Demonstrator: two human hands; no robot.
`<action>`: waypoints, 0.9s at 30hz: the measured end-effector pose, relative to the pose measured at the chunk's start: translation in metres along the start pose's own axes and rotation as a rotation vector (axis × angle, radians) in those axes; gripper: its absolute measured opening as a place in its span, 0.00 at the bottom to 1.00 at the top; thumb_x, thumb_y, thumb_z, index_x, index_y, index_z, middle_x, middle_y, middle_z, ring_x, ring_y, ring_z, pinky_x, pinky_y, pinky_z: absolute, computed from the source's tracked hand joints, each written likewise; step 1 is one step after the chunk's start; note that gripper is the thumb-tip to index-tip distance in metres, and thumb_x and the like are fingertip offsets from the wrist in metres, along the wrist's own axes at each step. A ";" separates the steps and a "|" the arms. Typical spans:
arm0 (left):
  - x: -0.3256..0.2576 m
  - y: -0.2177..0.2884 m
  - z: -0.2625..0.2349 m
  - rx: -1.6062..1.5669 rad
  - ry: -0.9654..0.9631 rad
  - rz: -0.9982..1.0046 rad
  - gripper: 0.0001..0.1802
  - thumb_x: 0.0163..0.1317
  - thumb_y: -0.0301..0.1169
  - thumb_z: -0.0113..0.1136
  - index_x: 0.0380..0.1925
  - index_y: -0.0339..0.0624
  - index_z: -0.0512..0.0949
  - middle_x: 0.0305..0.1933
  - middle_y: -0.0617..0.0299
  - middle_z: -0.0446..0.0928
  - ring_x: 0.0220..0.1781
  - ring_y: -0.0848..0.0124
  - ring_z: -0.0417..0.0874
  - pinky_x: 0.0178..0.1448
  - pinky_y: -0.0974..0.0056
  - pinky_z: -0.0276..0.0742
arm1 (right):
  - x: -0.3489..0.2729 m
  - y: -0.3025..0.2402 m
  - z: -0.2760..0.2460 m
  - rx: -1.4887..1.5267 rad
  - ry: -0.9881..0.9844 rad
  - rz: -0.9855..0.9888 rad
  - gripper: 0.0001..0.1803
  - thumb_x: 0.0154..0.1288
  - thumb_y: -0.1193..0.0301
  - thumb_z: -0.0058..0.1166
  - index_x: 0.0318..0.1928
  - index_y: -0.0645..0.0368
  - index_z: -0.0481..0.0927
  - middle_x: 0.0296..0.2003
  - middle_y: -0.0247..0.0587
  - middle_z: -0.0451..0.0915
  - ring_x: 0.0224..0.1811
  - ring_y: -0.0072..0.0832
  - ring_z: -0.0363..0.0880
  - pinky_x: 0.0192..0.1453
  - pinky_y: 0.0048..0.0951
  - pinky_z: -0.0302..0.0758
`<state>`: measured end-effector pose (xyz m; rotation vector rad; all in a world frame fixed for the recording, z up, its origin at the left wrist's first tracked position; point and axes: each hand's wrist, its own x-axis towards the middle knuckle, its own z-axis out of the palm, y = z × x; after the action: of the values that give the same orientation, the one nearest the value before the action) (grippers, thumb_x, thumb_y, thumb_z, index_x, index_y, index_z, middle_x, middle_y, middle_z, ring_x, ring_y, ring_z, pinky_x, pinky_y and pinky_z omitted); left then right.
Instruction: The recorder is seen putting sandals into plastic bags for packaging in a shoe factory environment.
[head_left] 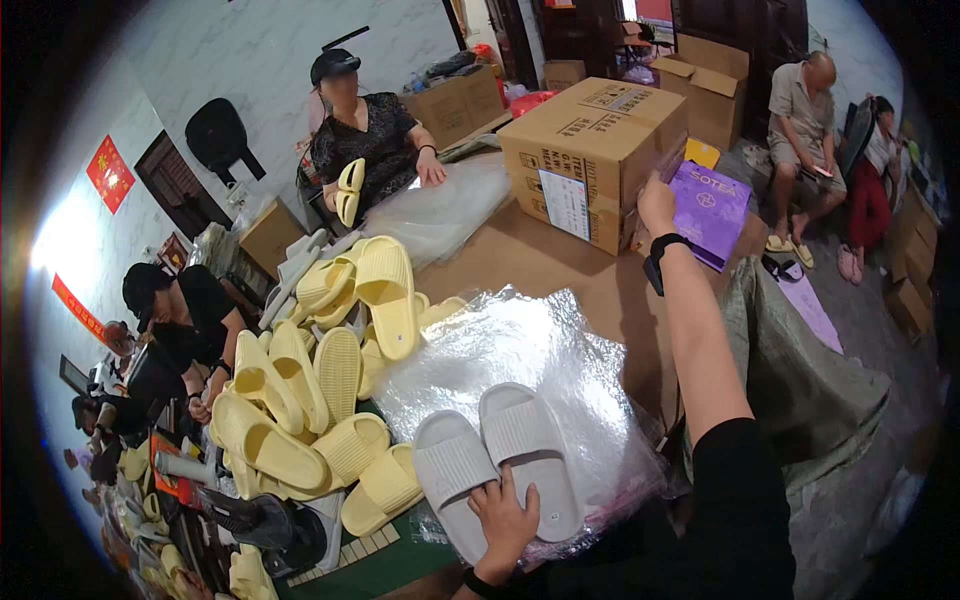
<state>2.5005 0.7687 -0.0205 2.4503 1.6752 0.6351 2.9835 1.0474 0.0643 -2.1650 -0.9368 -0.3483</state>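
Observation:
A pair of grey slide slippers (447,455) lies side by side on a stack of clear plastic bags (500,335). My left hand (505,520) rests on the slippers, its fingers spread over the sole and the strap edge. My right hand (656,208) reaches forward to the right side of a closed cardboard carton (590,130). Beside that hand lies a flat purple printed package (712,215). The right fingertips are against the carton's side, near the purple package, and I cannot make out whether they grip anything.
A heap of pale yellow slippers (270,440) fills the left side. A co-worker (365,140) across the table holds a yellow slipper beside more plastic sheets (445,210). Another person (185,320) works at the left. A green woven sack (800,370) hangs at the right.

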 end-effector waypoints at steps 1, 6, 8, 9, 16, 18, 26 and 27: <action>0.000 0.001 -0.001 0.000 -0.009 -0.006 0.30 0.54 0.43 0.58 0.52 0.33 0.73 0.47 0.46 0.71 0.49 0.47 0.65 0.53 0.46 0.58 | -0.003 -0.002 0.002 0.064 0.030 0.003 0.15 0.63 0.74 0.39 0.48 0.66 0.70 0.34 0.63 0.79 0.41 0.56 0.79 0.45 0.50 0.75; 0.001 -0.001 0.002 -0.009 0.004 -0.009 0.29 0.54 0.43 0.58 0.52 0.33 0.73 0.47 0.46 0.71 0.49 0.47 0.65 0.53 0.46 0.58 | -0.007 0.000 0.002 0.107 0.060 0.039 0.16 0.62 0.76 0.38 0.51 0.66 0.69 0.32 0.64 0.79 0.39 0.58 0.78 0.42 0.51 0.74; 0.000 -0.002 0.002 0.021 0.013 -0.001 0.29 0.54 0.42 0.58 0.51 0.34 0.74 0.46 0.47 0.71 0.49 0.48 0.65 0.52 0.46 0.58 | -0.006 -0.002 -0.007 0.046 0.038 -0.019 0.17 0.62 0.76 0.39 0.51 0.66 0.67 0.32 0.64 0.79 0.39 0.57 0.79 0.41 0.52 0.74; 0.000 -0.002 0.001 0.021 0.015 -0.005 0.29 0.54 0.42 0.58 0.51 0.34 0.74 0.46 0.47 0.71 0.49 0.48 0.65 0.52 0.46 0.58 | -0.007 -0.007 -0.010 0.044 0.036 -0.014 0.16 0.62 0.76 0.38 0.51 0.64 0.67 0.31 0.64 0.79 0.38 0.58 0.79 0.41 0.52 0.74; 0.002 0.002 0.003 -0.015 0.023 0.029 0.30 0.54 0.42 0.59 0.53 0.34 0.73 0.45 0.48 0.70 0.48 0.48 0.65 0.52 0.46 0.58 | 0.005 0.013 0.004 0.041 0.132 -0.058 0.11 0.67 0.70 0.38 0.45 0.63 0.67 0.30 0.62 0.80 0.36 0.58 0.79 0.40 0.54 0.74; -0.001 -0.001 0.002 -0.005 0.010 0.004 0.31 0.53 0.42 0.60 0.54 0.33 0.72 0.45 0.47 0.70 0.48 0.48 0.64 0.54 0.45 0.57 | -0.011 -0.005 0.000 0.052 0.059 0.019 0.16 0.71 0.64 0.34 0.49 0.64 0.65 0.30 0.63 0.80 0.36 0.59 0.79 0.40 0.54 0.74; 0.002 0.002 -0.002 0.032 0.058 0.046 0.30 0.53 0.41 0.59 0.54 0.34 0.72 0.41 0.49 0.69 0.46 0.49 0.64 0.52 0.46 0.58 | -0.019 -0.013 -0.025 0.130 0.126 0.124 0.29 0.70 0.52 0.35 0.57 0.66 0.61 0.31 0.67 0.78 0.37 0.61 0.77 0.43 0.53 0.73; 0.002 0.001 -0.002 0.026 0.060 0.044 0.30 0.53 0.41 0.59 0.54 0.34 0.72 0.41 0.49 0.69 0.46 0.49 0.64 0.52 0.46 0.58 | -0.019 -0.012 -0.026 0.163 0.120 0.135 0.28 0.70 0.55 0.36 0.58 0.66 0.61 0.32 0.66 0.79 0.38 0.61 0.77 0.44 0.53 0.72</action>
<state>2.5015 0.7693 -0.0176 2.5167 1.6656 0.7034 2.9625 1.0241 0.0788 -2.0221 -0.7228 -0.3207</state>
